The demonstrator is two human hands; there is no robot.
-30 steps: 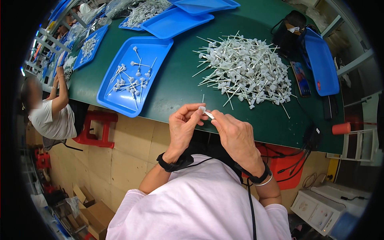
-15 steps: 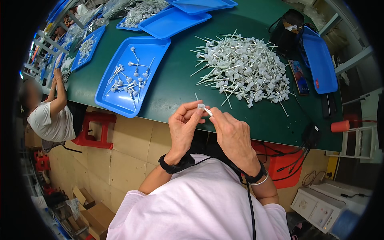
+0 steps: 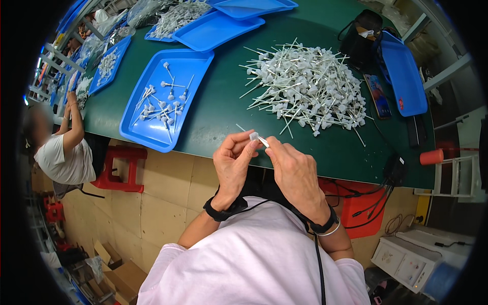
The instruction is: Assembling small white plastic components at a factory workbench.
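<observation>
Head view. Both hands are raised together just off the near edge of the dark green tabletop (image 3: 223,109). The left hand (image 3: 232,165) has its fingers curled in, thumb and forefinger pinching the capped end of a small white plastic stick with a wider cap (image 3: 256,138). The right hand (image 3: 294,173) is likewise closed to a pinch, fingertips on the stick's other end. The piece sits between the two sets of fingertips; its long axis runs from upper left to lower right, cap toward the left hand. Most of the shaft is hidden by fingers.

On the tabletop beyond the hands lies a large loose heap of the same white sticks (image 3: 307,86), pointing every way. To the left is a shallow rectangular blue plastic tray (image 3: 195,63) holding a few scattered sticks. Further blue trays (image 3: 229,28) sit farther back, and another blue tray (image 3: 404,76) lies at the right edge beside a flat dark phone (image 3: 377,95). A small red cylindrical cup (image 3: 431,156) stands far right. Cardboard boxes (image 3: 119,269), brown, lie on the floor lower left.

A second person in a white top (image 3: 60,157) sits at the far left.
</observation>
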